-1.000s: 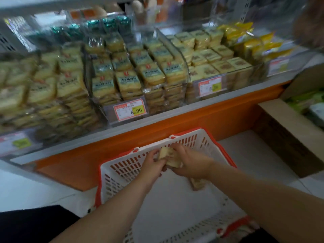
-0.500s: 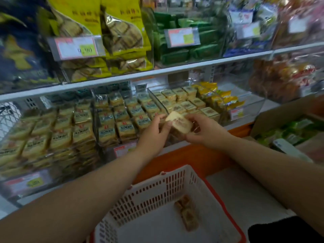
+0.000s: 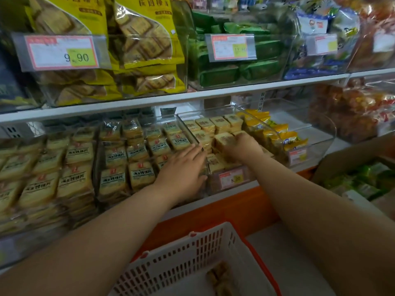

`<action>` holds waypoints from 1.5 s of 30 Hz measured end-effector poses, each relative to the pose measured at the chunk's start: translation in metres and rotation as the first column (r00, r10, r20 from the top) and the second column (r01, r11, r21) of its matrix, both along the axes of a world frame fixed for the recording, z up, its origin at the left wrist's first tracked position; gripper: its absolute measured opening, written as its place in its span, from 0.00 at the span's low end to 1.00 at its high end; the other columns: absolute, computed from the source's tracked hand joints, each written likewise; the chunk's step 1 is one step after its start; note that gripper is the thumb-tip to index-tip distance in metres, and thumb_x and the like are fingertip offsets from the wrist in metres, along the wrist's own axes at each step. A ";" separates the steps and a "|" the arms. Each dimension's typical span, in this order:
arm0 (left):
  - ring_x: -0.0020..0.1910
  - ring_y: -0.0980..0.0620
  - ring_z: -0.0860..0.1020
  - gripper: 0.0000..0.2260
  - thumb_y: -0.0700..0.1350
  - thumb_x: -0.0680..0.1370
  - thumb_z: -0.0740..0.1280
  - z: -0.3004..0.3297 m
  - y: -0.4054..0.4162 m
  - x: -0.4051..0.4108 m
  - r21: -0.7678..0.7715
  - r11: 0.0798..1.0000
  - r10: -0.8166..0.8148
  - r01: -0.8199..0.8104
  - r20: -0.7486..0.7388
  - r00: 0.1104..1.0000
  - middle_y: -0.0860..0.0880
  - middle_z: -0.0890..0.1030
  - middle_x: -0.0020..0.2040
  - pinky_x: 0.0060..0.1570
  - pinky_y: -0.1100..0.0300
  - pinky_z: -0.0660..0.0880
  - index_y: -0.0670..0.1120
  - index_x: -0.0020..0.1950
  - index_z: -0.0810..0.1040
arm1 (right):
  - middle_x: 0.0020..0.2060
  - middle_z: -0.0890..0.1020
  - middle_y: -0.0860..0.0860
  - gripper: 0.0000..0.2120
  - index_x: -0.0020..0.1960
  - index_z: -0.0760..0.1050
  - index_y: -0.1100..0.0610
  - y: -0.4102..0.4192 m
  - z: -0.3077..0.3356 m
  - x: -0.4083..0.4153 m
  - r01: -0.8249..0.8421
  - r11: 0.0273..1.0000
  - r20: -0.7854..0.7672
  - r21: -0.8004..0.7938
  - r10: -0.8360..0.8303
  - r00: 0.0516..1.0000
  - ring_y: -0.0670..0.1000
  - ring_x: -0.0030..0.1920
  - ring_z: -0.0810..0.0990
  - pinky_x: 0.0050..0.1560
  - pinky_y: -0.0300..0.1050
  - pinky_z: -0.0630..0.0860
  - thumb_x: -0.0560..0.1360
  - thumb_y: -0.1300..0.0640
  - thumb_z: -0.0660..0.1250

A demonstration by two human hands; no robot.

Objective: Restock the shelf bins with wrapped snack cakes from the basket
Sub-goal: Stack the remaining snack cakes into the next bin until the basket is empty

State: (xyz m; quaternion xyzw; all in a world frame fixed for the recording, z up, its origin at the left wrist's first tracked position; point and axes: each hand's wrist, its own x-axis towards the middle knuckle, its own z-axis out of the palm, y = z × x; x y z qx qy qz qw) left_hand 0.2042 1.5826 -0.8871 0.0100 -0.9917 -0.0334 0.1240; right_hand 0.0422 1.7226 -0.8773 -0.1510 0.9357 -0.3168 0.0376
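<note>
As right hand (image 3: 241,147) grips, snack cake (image 3: 224,141) (label up)

Both bare forearms stretch forward and up, converging toward the middle. The left hand (image 3: 183,167) lies flat, palm down, fingers straight and together, pointing far and right. Just beside it, the right hand (image 3: 242,147) reaches slightly farther, knuckles up, fingers curled downward around something pale.
</note>
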 end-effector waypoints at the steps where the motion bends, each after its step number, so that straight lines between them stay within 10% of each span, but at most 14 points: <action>1: 0.80 0.52 0.48 0.30 0.55 0.81 0.61 0.000 -0.002 -0.002 -0.002 1.000 -0.002 0.002 -0.015 1.000 0.52 0.51 0.81 0.71 0.54 0.42 0.51 0.80 0.53 | 0.62 0.77 0.60 0.32 0.69 0.70 0.61 -0.007 -0.003 -0.003 -0.003 1.000 -0.007 -0.013 0.003 1.000 0.59 0.60 0.77 0.54 0.49 0.75 0.74 0.40 0.68; 15: 0.79 0.53 0.53 0.29 0.55 0.80 0.64 0.000 -0.005 -0.005 0.020 1.000 -0.010 0.010 -0.037 0.999 0.53 0.55 0.80 0.74 0.49 0.52 0.54 0.79 0.58 | 0.66 0.74 0.59 0.36 0.76 0.60 0.56 -0.033 -0.011 -0.018 0.018 0.983 0.031 -0.182 -0.012 0.999 0.58 0.55 0.77 0.27 0.39 0.68 0.74 0.46 0.71; 19: 0.80 0.51 0.50 0.32 0.55 0.80 0.63 0.001 -0.003 0.000 0.034 0.999 -0.011 0.010 0.029 1.000 0.53 0.49 0.81 0.75 0.46 0.51 0.53 0.81 0.53 | 0.69 0.71 0.57 0.36 0.75 0.60 0.56 -0.018 -0.009 -0.010 0.052 0.968 0.009 -0.247 -0.052 0.999 0.58 0.62 0.75 0.46 0.43 0.74 0.74 0.48 0.72; 23: 0.79 0.49 0.51 0.33 0.54 0.80 0.64 -0.004 0.001 0.019 0.020 0.999 -0.037 0.036 0.044 0.998 0.54 0.44 0.81 0.75 0.48 0.52 0.53 0.81 0.50 | 0.59 0.77 0.49 0.22 0.69 0.68 0.52 0.007 -0.001 0.024 -0.039 0.944 -0.122 -0.327 -0.001 0.993 0.44 0.42 0.77 0.33 0.36 0.71 0.77 0.52 0.66; 28: 0.75 0.48 0.62 0.22 0.48 0.81 0.63 -0.016 0.026 0.048 0.004 0.990 -0.138 0.139 -0.082 0.987 0.52 0.61 0.78 0.71 0.51 0.61 0.53 0.76 0.65 | 0.45 0.77 0.40 0.10 0.58 0.71 0.45 0.036 -0.027 0.090 -0.102 0.871 -0.226 -0.481 -0.011 0.974 0.41 0.42 0.77 0.40 0.41 0.74 0.78 0.54 0.65; 33: 0.67 0.45 0.71 0.17 0.41 0.78 0.65 -0.086 0.063 0.084 0.130 0.975 -0.167 0.180 -0.099 0.981 0.47 0.74 0.68 0.62 0.49 0.70 0.46 0.67 0.76 | 0.50 0.75 0.43 0.09 0.59 0.72 0.50 0.061 -0.107 0.141 -0.029 0.917 -0.314 -0.397 -0.106 0.944 0.36 0.41 0.72 0.36 0.35 0.67 0.79 0.54 0.64; 41: 0.67 0.52 0.70 0.16 0.49 0.80 0.63 -0.236 0.061 0.128 0.359 0.924 0.006 -0.131 0.331 0.944 0.54 0.74 0.67 0.65 0.56 0.67 0.55 0.67 0.73 | 0.58 0.78 0.52 0.13 0.62 0.72 0.53 0.067 -0.252 0.166 -0.059 0.998 0.109 0.018 0.056 0.992 0.55 0.57 0.78 0.57 0.53 0.76 0.79 0.52 0.60; 45: 0.69 0.52 0.69 0.16 0.51 0.80 0.63 -0.272 0.045 0.136 0.381 0.879 0.090 -0.287 0.458 0.884 0.55 0.72 0.70 0.68 0.56 0.66 0.56 0.68 0.73 | 0.52 0.78 0.53 0.15 0.62 0.69 0.53 0.053 -0.307 0.167 -0.048 0.987 0.238 0.152 0.011 0.971 0.57 0.55 0.76 0.48 0.46 0.70 0.82 0.47 0.53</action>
